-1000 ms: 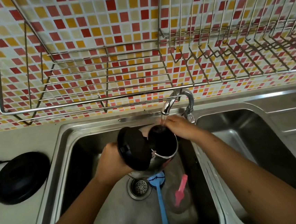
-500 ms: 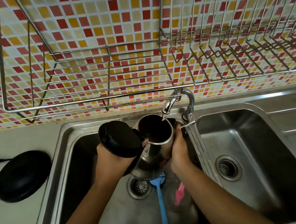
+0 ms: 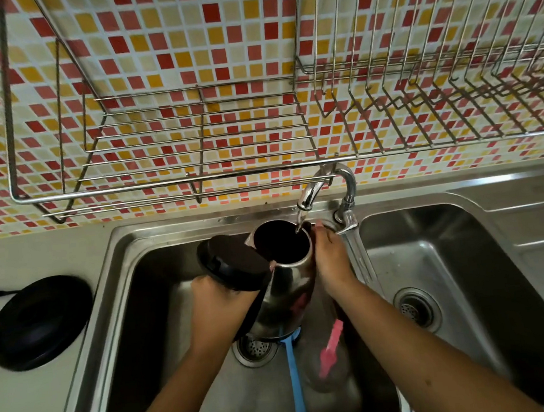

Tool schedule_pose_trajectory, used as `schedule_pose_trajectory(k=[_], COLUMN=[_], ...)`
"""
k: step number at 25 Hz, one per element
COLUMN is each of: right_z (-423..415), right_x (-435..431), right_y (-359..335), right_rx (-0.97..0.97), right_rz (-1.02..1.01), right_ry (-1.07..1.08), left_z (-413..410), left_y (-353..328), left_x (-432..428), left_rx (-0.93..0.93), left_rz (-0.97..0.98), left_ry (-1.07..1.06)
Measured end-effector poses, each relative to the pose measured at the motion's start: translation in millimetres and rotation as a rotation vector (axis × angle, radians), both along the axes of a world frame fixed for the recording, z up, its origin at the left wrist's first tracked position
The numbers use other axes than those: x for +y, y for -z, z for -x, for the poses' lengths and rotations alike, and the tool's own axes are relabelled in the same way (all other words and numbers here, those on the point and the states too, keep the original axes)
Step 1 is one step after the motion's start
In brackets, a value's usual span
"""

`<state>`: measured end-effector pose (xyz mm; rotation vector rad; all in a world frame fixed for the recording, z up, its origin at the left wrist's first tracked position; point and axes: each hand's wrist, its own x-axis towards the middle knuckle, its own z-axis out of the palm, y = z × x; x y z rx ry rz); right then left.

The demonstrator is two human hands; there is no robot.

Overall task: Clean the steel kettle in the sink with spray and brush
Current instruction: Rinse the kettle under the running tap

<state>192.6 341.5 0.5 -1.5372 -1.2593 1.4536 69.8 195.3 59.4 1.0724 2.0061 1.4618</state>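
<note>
- While water (image 3: pixel 300 220) runs thin from the tap (image 3: pixel 312 191) straight into its open mouth, I see the steel kettle (image 3: pixel 286 299) held near upright over the left basin of the sink (image 3: pixel 157 270), just left of centre frame. Its shiny body mirrors the hands and its inside reads dark.
- Black lid (image 3: pixel 236 262) is flipped open to the left, hanging off the rim.
- Left hand (image 3: pixel 218 299) is wrapped tight round the black handle, fingers curled beneath the lid.
- Right hand (image 3: pixel 330 258) cups the kettle's right flank just below the rim, fingers curled round the far side, thumb up by the lip.
- Against a second back: the kettle sat lower and more tipped, and the right hand lay over the far rim under the tap. Now it stands straighter and that hand is on the side wall. Half a second back the pose was almost this one, with the right hand a touch lower.
- Below the kettle, a blue brush (image 3: pixel 294 379) lies on the basin floor, head mostly hidden behind the kettle's bottom, handle pointing to the lower edge.
- Right beside it, a pink tool (image 3: pixel 331 349) stands in a clear glass vessel (image 3: pixel 327 381), tucked against the right forearm.
- Drain strainer (image 3: pixel 254 350) peeks out at the kettle's lower left.
- Round black base (image 3: pixel 39 323) sits on the counter at far left.
- Wire rack (image 3: pixel 190 130) hangs across the tiled wall (image 3: pixel 180 32) up top.
</note>
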Motion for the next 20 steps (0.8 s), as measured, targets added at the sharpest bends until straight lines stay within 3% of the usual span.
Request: schedule_pose_trajectory(k=[3,5,7,10,13,15,17,18,20], right_z=[-24.9,-32.9,-37.0,-57.2,-81.9,-81.6,-73.0,-66.6,-47.8], right_x=[31.6,44.0,47.7,54.4,66.1,53.0,24.9,4.0,-41.2], right_y=[15.9,17.3,8.9,-11.8,-18.9,-20.7,-22.3,-22.8,-29.1], right_rx=[-0.554,-0.954,-1.107,-0.738,-0.241,-0.207,-0.228,-0.195,-0.013], right_rz=[-0.503,-0.523,-0.535,-0.564,-0.303,-0.293,-0.419,-0.436,-0.165], right_ry=[-0.376,-0.687,-0.809,-0.453,-0.233,-0.06,0.175,0.196,0.005], left_z=[2.4,-1.7,-3.9,-4.0,-7.3,-8.4,-5.8,-3.0,3.2], left_y=[2.5,-0.8,-0.8,-0.2,3.2,2.9,4.1,9.6,17.7], left_x=[-7.1,-10.0,-11.5,-15.6,-21.4,-27.1,-34.3,-37.5,-44.7], left_rx=[-0.052,-0.056,-0.05,-0.116,-0.099,-0.111,-0.135,-0.136,-0.097], left_rz=[-0.004,-0.006,0.001,-0.009,-0.046,-0.069,-0.06,-0.05,0.001], left_ry=[0.007,0.037,0.065,0.084,0.109,0.12,0.107,0.102,0.093])
